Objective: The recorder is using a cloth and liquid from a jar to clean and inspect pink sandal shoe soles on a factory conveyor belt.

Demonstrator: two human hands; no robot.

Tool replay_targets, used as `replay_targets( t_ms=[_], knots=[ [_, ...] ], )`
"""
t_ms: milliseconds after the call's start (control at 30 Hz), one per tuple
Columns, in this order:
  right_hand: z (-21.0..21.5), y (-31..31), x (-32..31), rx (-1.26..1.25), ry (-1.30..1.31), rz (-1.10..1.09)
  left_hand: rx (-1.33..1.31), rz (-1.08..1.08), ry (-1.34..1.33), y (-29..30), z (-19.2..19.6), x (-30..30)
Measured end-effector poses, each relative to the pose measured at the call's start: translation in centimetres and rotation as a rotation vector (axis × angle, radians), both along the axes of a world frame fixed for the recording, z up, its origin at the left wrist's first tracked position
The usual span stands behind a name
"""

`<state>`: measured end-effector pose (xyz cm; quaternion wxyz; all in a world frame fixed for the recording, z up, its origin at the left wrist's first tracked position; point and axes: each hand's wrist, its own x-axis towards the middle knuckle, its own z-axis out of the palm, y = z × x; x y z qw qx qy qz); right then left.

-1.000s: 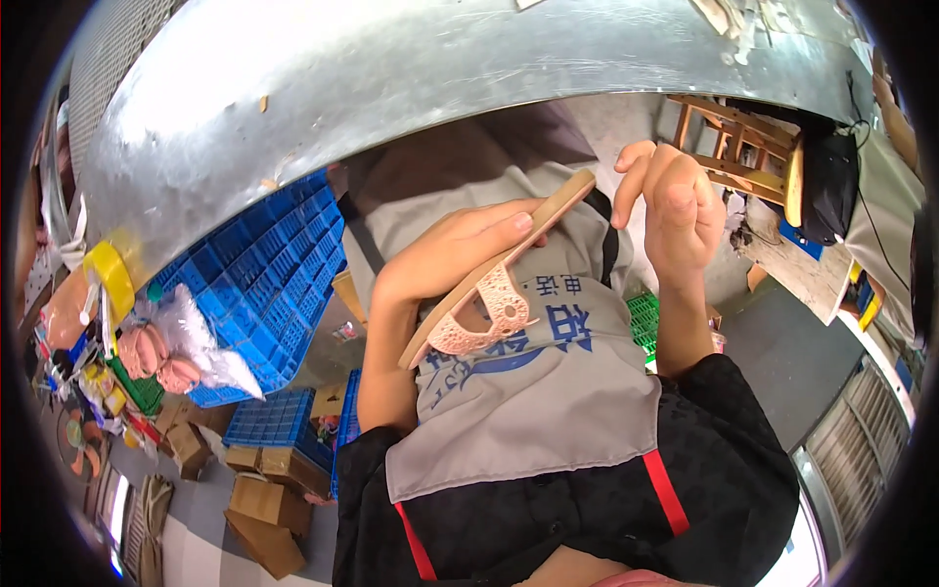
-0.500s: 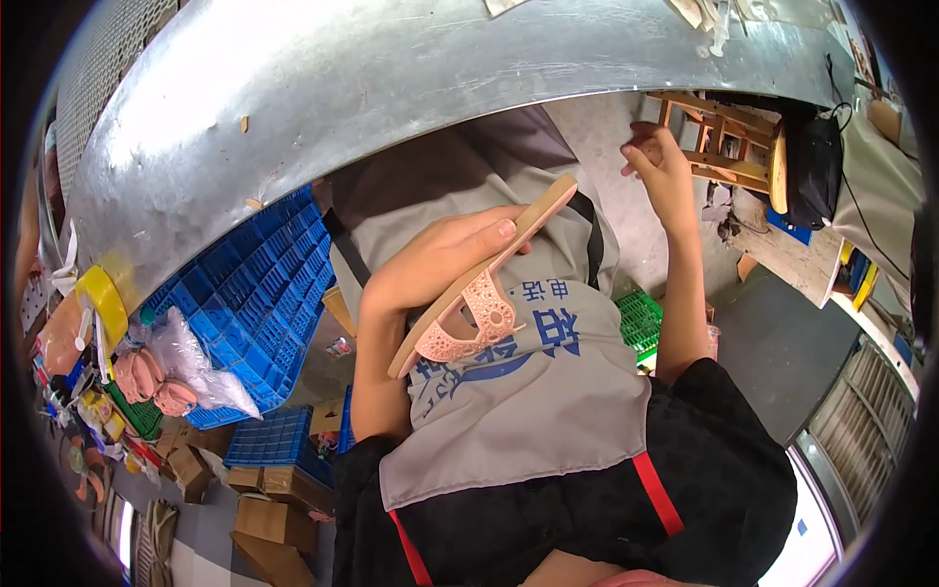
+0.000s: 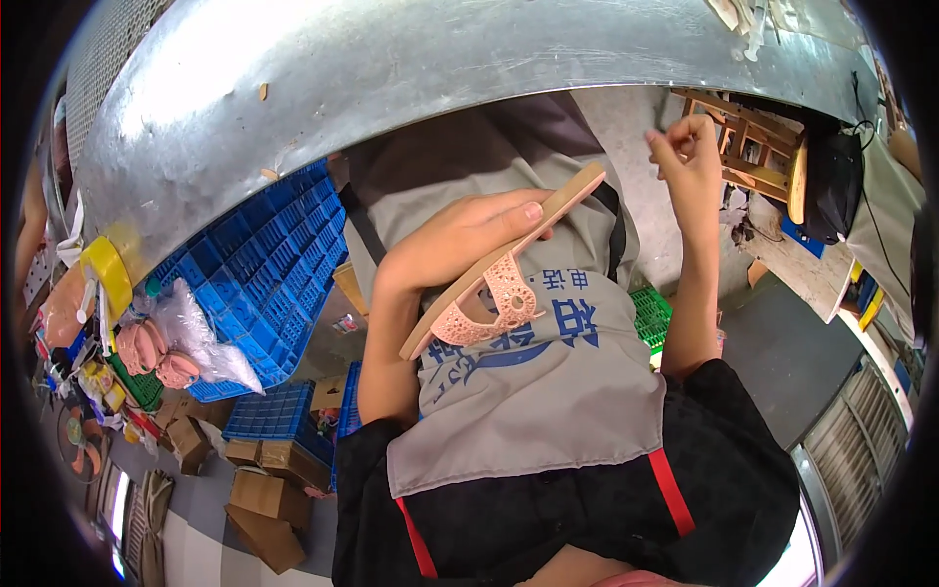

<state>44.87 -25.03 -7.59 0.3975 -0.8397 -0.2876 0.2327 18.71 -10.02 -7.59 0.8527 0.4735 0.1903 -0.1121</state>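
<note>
Left hand [image 3: 460, 240] clamped on sandal [image 3: 499, 269] by 1 edge only, liable to slip; right hand [image 3: 685, 147] pinched shut, contents unclear

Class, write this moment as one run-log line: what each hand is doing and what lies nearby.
left hand: grips pink sandal sole-up | right hand: raised, fingers pinched, contents unclear | nearby: metal table, blue crate

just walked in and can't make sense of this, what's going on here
A person in a grey apron works at a shiny metal table. The left hand grips a flat pink sandal with a perforated strap, held sole-up over the lap. The right hand is raised near the table edge with fingers pinched; whether it holds anything is unclear. A blue plastic crate sits to the left, below the table.
</note>
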Motion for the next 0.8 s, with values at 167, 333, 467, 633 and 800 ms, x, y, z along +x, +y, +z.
replay_targets(
  t_ms=[167,333,467,633,800],
  knots=[
    [1.5,-0.6,-0.4,0.019,0.180,0.046,-0.018,0.000,0.011,0.1,0.1,-0.1],
    [3.6,3.0,-5.0,0.248,0.066,0.141,0.004,-0.027,0.007,0.2,-0.1,0.0],
    [5.6,4.6,-5.1,0.090,-0.328,0.869,0.009,0.087,0.059,-0.1,-0.7,-0.7],
    [2.9,4.7,-4.0,-0.128,0.167,0.914,-0.337,0.335,0.180,-0.3,0.6,-3.3],
    [2.3,4.1,-3.4,-0.129,0.194,0.950,-0.318,0.531,0.079,-1.3,2.4,-7.2]
  ],
)
